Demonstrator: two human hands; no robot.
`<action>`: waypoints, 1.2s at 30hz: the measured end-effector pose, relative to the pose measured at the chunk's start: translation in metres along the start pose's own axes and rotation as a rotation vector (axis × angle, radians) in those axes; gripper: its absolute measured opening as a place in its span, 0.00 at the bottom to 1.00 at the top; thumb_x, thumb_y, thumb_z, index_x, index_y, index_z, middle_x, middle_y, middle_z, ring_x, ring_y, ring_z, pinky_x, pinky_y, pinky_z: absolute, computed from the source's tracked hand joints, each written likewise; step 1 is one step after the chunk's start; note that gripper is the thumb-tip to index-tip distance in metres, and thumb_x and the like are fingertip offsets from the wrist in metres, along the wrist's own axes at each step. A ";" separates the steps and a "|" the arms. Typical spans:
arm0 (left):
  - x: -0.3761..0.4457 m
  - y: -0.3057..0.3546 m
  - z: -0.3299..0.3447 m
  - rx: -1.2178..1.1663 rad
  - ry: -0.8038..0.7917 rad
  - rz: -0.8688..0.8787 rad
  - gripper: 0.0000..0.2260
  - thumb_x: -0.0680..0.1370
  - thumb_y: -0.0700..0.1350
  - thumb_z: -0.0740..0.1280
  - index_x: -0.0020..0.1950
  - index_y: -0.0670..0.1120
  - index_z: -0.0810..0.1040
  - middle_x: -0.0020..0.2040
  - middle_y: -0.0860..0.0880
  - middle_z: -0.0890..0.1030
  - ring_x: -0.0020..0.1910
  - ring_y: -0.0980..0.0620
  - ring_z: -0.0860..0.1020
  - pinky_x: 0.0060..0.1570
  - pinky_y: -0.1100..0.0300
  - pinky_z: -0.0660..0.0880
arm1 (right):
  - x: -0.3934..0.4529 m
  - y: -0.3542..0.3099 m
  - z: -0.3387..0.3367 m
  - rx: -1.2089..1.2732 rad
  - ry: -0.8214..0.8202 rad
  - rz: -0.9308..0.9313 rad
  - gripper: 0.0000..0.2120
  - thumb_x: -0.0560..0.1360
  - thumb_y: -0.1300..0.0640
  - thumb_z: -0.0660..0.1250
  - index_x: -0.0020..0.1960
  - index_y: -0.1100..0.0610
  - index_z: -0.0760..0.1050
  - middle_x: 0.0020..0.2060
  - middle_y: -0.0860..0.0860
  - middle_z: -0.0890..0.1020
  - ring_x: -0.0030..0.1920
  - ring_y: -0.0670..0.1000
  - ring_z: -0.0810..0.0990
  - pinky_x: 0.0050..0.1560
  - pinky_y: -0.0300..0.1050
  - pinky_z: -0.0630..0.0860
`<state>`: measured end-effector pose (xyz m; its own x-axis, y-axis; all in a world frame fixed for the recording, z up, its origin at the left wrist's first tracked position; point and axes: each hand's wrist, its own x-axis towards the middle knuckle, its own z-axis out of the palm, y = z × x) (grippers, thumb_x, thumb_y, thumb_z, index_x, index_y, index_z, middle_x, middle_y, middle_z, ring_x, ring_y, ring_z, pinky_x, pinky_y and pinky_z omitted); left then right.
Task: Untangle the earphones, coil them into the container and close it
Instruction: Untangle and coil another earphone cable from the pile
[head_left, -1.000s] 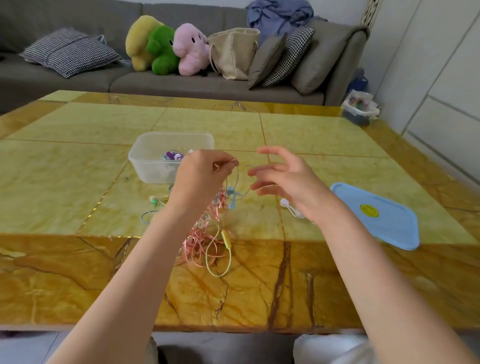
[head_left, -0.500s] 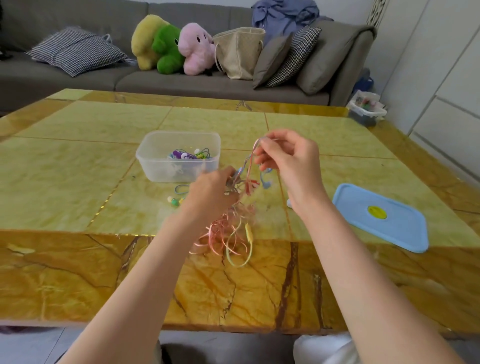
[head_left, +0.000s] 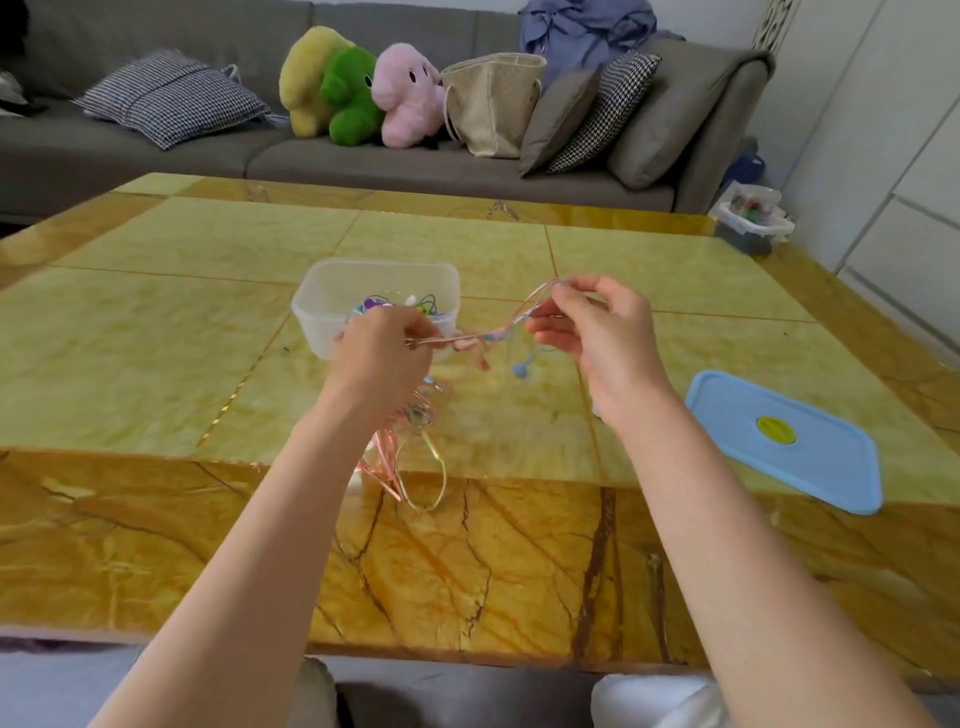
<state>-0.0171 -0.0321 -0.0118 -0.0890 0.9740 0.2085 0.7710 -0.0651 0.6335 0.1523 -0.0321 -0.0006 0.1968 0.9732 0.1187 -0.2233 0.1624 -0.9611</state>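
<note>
Two hands work above the yellow marble worktop (head_left: 156, 364), each clamped on the same bundle of tangled earphones (head_left: 483, 338). The left hand (head_left: 382, 358) has its fingers curled round the cords, and from under it a loose mass of pink and pale green loops hangs down to the worktop near the front edge. The right hand (head_left: 592, 332) pinches the cords between thumb and fingertips, slightly higher and farther back, so a short stretch of cord runs between the two hands. A pale blue earbud (head_left: 521, 370) dangles below that stretch (motion blur hides finer detail of the knots).

Just behind the left hand stands the clear plastic container (head_left: 332, 296), open, with some coloured earphones already lying inside. Its blue lid (head_left: 810, 467), marked with a yellow round spot, lies flat on the worktop well to the right, apart from the container. Beyond the worktop is a grey sofa (head_left: 467, 171) carrying cushions, plush toys and a bag.
</note>
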 end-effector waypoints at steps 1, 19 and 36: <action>0.000 0.002 0.001 -0.074 -0.026 0.027 0.09 0.74 0.37 0.64 0.49 0.48 0.80 0.45 0.48 0.81 0.47 0.46 0.78 0.47 0.59 0.71 | -0.001 -0.001 0.001 -0.022 -0.018 -0.010 0.07 0.78 0.66 0.60 0.42 0.60 0.71 0.28 0.54 0.79 0.26 0.49 0.79 0.27 0.37 0.75; -0.002 0.004 -0.006 -0.157 -0.046 0.017 0.18 0.72 0.42 0.68 0.26 0.44 0.64 0.24 0.50 0.64 0.24 0.54 0.63 0.26 0.64 0.61 | -0.003 0.002 -0.012 -1.053 -0.197 -0.038 0.07 0.76 0.59 0.65 0.51 0.54 0.80 0.47 0.49 0.83 0.25 0.44 0.76 0.27 0.31 0.69; -0.011 -0.011 0.004 0.147 -0.399 0.241 0.21 0.72 0.39 0.69 0.64 0.48 0.69 0.55 0.48 0.69 0.50 0.53 0.68 0.46 0.66 0.66 | -0.009 0.064 0.036 -1.389 -0.464 0.039 0.18 0.74 0.57 0.63 0.64 0.52 0.72 0.57 0.54 0.79 0.56 0.57 0.77 0.49 0.48 0.72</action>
<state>-0.0220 -0.0409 -0.0243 0.3295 0.9440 0.0167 0.8234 -0.2960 0.4841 0.1017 -0.0250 -0.0543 -0.1658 0.9808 -0.1029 0.9114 0.1125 -0.3959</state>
